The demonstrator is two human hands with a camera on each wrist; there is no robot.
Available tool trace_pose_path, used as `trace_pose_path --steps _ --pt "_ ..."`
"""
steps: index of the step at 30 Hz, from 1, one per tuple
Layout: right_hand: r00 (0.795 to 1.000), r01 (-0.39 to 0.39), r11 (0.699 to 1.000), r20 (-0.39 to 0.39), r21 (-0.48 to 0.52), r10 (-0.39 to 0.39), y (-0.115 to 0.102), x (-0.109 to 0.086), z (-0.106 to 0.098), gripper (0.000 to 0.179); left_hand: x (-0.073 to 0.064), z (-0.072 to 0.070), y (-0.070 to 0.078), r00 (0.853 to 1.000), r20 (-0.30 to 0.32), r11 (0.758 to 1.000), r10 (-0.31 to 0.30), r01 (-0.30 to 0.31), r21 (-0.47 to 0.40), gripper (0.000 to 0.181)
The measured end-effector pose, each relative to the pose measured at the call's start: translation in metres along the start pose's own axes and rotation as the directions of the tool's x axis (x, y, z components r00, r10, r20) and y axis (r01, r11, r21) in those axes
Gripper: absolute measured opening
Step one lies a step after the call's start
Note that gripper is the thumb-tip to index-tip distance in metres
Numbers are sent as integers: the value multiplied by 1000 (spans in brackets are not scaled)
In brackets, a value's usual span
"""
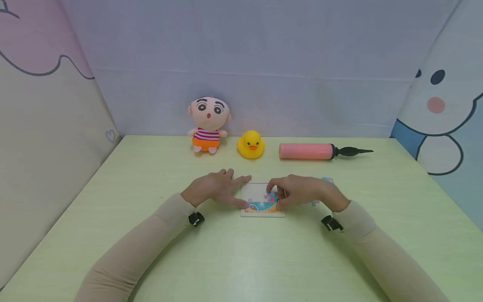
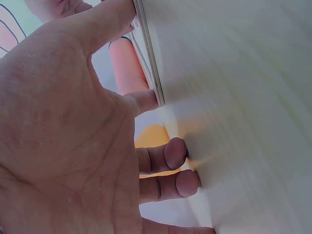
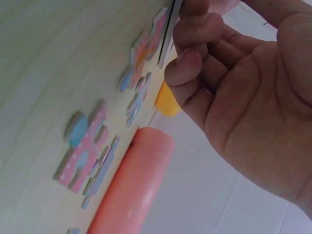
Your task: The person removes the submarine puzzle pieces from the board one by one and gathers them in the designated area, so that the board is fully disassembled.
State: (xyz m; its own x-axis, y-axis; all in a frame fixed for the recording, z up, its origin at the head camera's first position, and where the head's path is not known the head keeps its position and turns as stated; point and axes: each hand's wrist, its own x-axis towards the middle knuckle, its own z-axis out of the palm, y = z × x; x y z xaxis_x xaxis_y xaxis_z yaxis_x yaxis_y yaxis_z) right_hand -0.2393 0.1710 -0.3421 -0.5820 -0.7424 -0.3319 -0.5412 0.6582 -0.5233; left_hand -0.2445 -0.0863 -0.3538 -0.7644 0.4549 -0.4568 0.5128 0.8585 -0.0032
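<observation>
Presently: board (image 1: 255, 191), centre of frame — left hand (image 1: 218, 187) spread wide, touching its edge; right hand (image 1: 299, 189) curled above, grip on anything untellable. Risk — sideways pressure could unseat joined pieces (image 1: 265, 206).

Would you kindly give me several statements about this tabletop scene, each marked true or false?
1. The duck sits between the doll and the pump. True.
2. The pump's barrel is green. False: it is pink.
3. The left hand touches the puzzle board. True.
4. The board is completely filled with pieces. False: its upper left part is bare.
5. Loose pieces lie on the table to the right of the board. True.
6. The doll lies face down. False: it is upright, its face toward the head camera.
</observation>
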Motion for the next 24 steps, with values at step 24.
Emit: trace_pose_path --steps 24 --pt "999 10 1000 -30 -2 -10 -3 4 7 34 -1 -1 1 1000 -8 1000 11 -11 -5 91"
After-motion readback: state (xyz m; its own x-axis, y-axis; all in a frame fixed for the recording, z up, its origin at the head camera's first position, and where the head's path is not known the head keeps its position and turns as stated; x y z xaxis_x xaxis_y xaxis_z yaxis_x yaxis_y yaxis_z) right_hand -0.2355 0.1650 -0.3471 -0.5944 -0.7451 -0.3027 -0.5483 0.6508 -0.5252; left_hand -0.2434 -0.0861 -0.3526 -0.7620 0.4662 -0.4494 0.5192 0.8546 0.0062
